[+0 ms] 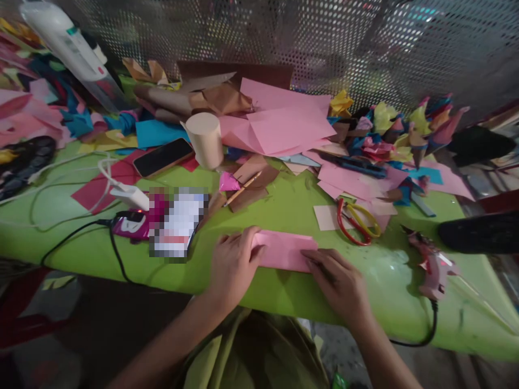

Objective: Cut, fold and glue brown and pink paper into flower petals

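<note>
A folded strip of pink paper lies near the front edge of the green table, held at both ends. At its left end, my left hand is closed, with the thumb pressed on the paper. My right hand pinches the right end between thumb and fingers. Beyond the strip, a pencil rests on scraps of brown paper. Scissors with red and yellow handles lie to the right, partly over a pale paper square.
A pink glue gun sits at the right, its cord trailing off the front edge. To the left are a blurred-out phone, a dark phone and a purple power strip with cables. A cream paper roll and pink sheets stand behind.
</note>
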`<state>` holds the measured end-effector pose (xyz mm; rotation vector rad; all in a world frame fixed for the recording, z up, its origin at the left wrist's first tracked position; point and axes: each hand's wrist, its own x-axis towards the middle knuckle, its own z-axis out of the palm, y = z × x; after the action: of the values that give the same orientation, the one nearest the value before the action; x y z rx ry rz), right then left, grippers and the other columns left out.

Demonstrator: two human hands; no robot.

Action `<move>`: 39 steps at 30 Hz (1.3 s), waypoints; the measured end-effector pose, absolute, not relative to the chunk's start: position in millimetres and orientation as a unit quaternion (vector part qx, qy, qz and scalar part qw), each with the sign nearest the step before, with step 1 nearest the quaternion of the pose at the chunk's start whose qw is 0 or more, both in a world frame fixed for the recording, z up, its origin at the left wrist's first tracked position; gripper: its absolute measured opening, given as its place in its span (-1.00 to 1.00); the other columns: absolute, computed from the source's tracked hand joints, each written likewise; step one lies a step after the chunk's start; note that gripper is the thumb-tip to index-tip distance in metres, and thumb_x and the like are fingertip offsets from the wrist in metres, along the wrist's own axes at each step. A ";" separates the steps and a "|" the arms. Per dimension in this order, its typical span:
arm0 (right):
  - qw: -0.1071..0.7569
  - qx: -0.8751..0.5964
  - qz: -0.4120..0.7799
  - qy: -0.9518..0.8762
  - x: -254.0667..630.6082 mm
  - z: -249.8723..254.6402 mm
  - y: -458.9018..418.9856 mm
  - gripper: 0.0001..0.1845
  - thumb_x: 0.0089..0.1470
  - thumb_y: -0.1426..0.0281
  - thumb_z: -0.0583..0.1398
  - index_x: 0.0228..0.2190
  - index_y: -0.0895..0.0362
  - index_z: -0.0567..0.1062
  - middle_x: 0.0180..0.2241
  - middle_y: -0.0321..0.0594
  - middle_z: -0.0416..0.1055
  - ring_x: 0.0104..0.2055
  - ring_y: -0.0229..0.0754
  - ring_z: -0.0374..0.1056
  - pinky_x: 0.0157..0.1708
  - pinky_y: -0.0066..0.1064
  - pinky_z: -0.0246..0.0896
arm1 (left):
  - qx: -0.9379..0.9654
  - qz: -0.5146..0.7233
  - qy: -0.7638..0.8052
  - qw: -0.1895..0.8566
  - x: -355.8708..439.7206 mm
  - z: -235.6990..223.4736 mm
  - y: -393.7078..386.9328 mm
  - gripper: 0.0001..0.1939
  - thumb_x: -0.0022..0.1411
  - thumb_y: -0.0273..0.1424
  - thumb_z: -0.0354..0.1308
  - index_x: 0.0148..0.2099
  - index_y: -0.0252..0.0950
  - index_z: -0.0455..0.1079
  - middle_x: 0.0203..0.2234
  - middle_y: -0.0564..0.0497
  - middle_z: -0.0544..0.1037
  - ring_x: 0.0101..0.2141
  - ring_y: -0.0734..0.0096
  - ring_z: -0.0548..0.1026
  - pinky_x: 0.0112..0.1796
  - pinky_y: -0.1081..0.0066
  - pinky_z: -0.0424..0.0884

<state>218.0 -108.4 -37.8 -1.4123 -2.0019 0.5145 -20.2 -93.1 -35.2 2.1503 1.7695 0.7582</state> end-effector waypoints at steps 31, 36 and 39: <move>0.263 -0.557 0.176 -0.768 221.1 -38.3 -108.7 -0.71 0.33 0.35 0.14 0.01 0.03 0.56 -0.17 -0.15 0.55 -0.21 -0.19 0.55 -0.29 -0.47 0.47 | 0.760 0.234 0.583 0.166 -29.3 -26.6 -96.4 -0.81 0.26 -0.58 0.23 -0.12 -0.24 0.42 -0.32 0.08 0.66 -0.34 0.29 0.51 -0.28 0.29 0.22; 0.252 -0.560 0.172 -0.770 220.3 -37.5 -107.7 -0.70 0.35 0.33 0.12 0.01 0.04 0.56 -0.19 -0.16 0.54 -0.24 -0.22 0.54 -0.32 -0.49 0.45 | 0.760 0.236 0.583 0.161 -28.2 -25.4 -94.5 -0.79 0.23 -0.60 0.25 -0.12 -0.24 0.43 -0.34 0.11 0.66 -0.35 0.30 0.50 -0.30 0.30 0.20; 0.249 -0.561 0.167 -0.772 219.7 -37.7 -107.7 -0.70 0.35 0.34 0.12 0.02 0.05 0.56 -0.17 -0.16 0.54 -0.24 -0.22 0.54 -0.31 -0.50 0.44 | 0.762 0.233 0.584 0.158 -27.9 -24.7 -93.2 -0.77 0.23 -0.61 0.25 -0.11 -0.23 0.43 -0.33 0.12 0.66 -0.35 0.30 0.49 -0.31 0.30 0.18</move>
<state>219.7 -107.7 -37.7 -1.5282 -2.1017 0.4557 -27.9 -93.2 -24.7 2.1785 1.6699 0.6664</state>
